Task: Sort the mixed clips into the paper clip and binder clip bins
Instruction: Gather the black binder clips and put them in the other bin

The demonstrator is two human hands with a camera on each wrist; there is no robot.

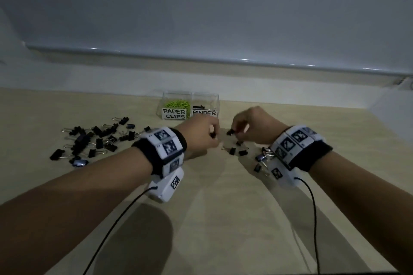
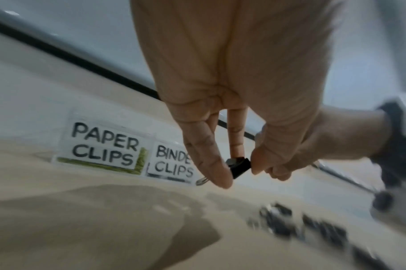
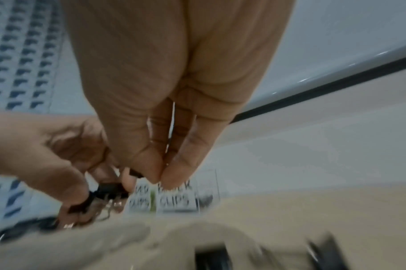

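Both hands (image 1: 201,131) (image 1: 252,126) pinch a black binder clip (image 2: 239,167) betw. thumb & fingertips, near bins (image 1: 190,107).

A white label (image 2: 103,144) on the front of the clear bin (image 1: 176,98) with the green paper clips (image 1: 177,104) says "PAPER CLIPS". The white label (image 2: 173,165) on the bin right beside it says "BINDER CLIPS", though a finger (image 2: 206,153) covers the last letter of "BINDER".

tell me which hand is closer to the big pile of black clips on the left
Left. The left hand is just right of the pile; the right hand is farther right, beyond the left hand.
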